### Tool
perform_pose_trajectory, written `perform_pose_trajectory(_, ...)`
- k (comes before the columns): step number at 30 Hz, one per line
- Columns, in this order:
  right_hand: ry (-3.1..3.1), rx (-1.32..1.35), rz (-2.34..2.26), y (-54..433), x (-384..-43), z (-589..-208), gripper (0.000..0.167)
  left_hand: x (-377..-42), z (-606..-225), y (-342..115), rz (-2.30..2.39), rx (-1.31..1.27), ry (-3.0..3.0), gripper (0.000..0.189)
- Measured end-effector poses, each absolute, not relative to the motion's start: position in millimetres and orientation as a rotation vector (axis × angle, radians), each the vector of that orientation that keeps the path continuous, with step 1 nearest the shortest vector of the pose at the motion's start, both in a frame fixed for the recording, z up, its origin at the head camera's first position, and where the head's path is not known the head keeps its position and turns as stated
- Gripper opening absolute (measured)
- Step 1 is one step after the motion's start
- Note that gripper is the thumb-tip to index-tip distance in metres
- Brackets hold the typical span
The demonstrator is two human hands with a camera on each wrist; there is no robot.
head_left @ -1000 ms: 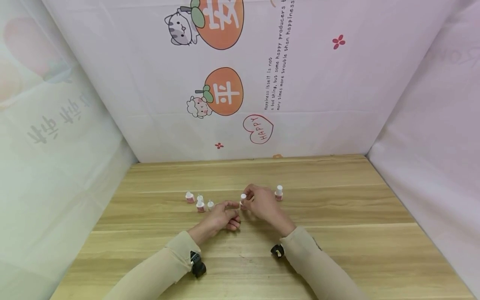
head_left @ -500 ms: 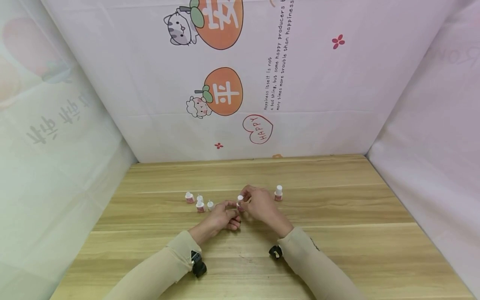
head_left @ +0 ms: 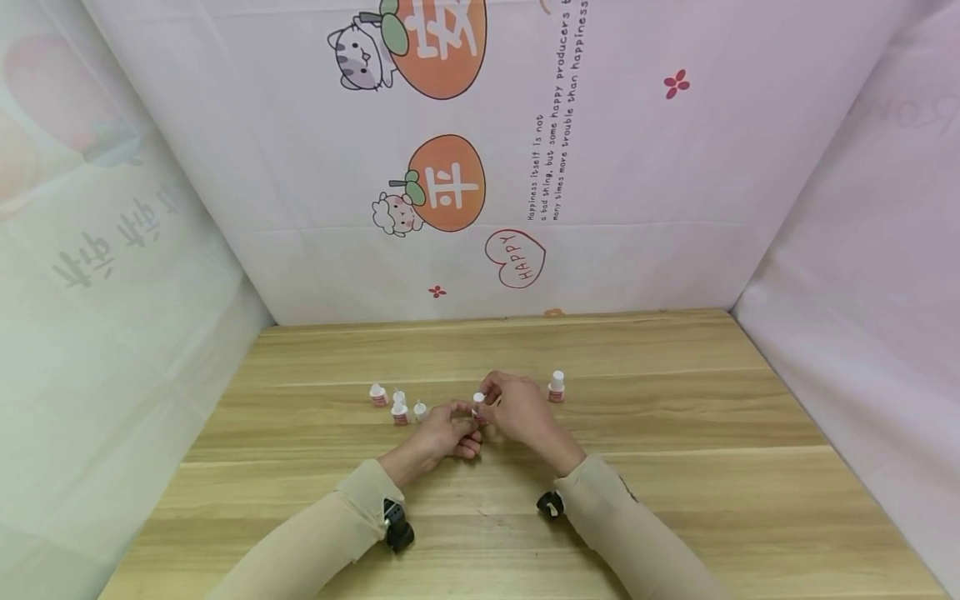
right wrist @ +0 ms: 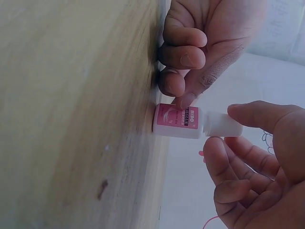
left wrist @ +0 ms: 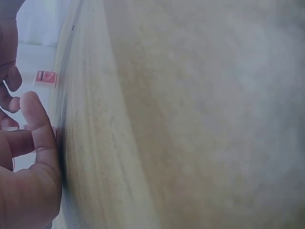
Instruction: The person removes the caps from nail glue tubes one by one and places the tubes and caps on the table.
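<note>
A small white glue bottle with a pink label stands upright on the wooden table, between my two hands. Thumb and fingers of my right hand pinch its white cap from above. My left hand holds the body low down, its thumb against the label in the right wrist view and its other fingers curled. Just left of that hand are several similar bottles with white tapered or thin-tipped tops. One more capped bottle stands to the right of my right hand.
The wood-grain table carries everything. A white printed cloth wall rises at the back, with more white cloth on both sides. A black strap device sits at the left cuff, another black device at the right.
My right hand has brought the glue bottle slightly left, in between the left thumb and fingers. The left hand has stayed nearly in place. The other bottles have not moved.
</note>
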State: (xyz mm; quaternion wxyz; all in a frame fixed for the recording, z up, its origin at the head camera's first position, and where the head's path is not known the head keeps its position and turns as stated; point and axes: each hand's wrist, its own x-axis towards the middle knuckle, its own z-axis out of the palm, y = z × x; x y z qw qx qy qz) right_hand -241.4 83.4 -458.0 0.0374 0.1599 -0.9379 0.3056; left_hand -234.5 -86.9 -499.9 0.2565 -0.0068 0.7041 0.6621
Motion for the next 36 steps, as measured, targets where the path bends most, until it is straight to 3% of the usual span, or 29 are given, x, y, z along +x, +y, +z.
perform_pose_trajectory(36, -2.887, 0.508, 1.019, 88.1, -242.3, -460.4, 0.012, -235.2, -500.9, -85.6, 1.784, -0.020, 1.955, 0.029)
